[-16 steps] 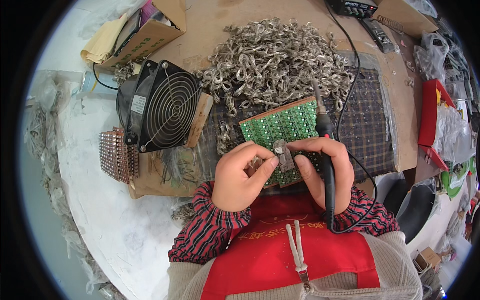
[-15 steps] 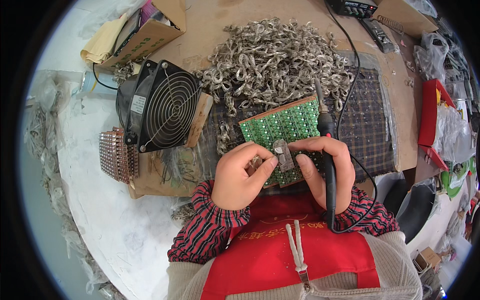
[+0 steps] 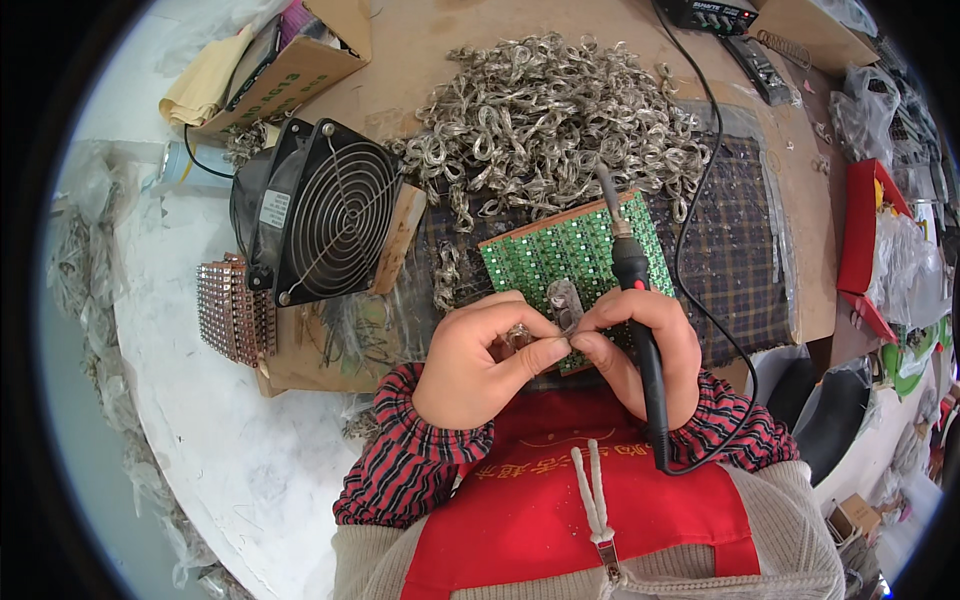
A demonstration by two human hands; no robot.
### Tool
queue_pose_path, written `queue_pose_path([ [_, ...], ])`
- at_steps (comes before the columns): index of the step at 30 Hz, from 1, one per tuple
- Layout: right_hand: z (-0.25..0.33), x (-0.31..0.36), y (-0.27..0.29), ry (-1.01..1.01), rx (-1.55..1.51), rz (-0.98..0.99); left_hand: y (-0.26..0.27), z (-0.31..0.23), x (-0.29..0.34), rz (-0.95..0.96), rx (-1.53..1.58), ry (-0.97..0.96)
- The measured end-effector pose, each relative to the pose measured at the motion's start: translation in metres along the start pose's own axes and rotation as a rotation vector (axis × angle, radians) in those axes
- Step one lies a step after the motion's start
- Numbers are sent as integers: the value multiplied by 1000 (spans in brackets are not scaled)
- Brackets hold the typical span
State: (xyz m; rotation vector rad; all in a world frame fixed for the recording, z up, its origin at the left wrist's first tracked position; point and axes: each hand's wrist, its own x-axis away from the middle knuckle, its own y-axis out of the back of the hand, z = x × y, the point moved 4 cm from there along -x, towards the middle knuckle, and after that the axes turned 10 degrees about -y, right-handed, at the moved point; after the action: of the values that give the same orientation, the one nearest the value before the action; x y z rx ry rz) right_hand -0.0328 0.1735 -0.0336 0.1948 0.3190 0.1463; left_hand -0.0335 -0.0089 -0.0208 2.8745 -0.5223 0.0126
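Note:
My left hand [image 3: 478,360] is closed in a pinch, with part of a silvery looped wire bundle [image 3: 517,336] showing inside its curled fingers. A black soldering iron [image 3: 640,335] with a metal tip lies in my right hand [image 3: 676,352], its tip pointing away from me. My right thumb and forefinger are pinched against the left fingertips; what lies between them is too small to make out. Under my hands is a green circuit board panel [image 3: 535,257] with many small parts. A small grey oval piece [image 3: 564,296] rests on it beside my fingertips.
A big heap of looped wire bundles [image 3: 540,120] lies beyond the board on a plaid cloth [image 3: 735,230]. At left stand a black fan [image 3: 340,215] and a stack of brown boards [image 3: 237,310]. The iron's cable [image 3: 716,130] runs along the right. A red box [image 3: 862,230] sits far right.
My right thumb and forefinger have closed in to meet the left fingertips. The soldering iron has swung a little left with the right hand. My left hand has shifted slightly.

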Motion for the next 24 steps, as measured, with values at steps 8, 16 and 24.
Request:
queue_pose_path([
  [8,-3,5,10,-141,-99,-56,-1,3,-8,-136,-291,59],
  [16,9,1,21,-15,29,70,10,3,4,-206,-363,4],
  [24,15,8,8,114,73,210,29,23,24,-303,-359,92],
])
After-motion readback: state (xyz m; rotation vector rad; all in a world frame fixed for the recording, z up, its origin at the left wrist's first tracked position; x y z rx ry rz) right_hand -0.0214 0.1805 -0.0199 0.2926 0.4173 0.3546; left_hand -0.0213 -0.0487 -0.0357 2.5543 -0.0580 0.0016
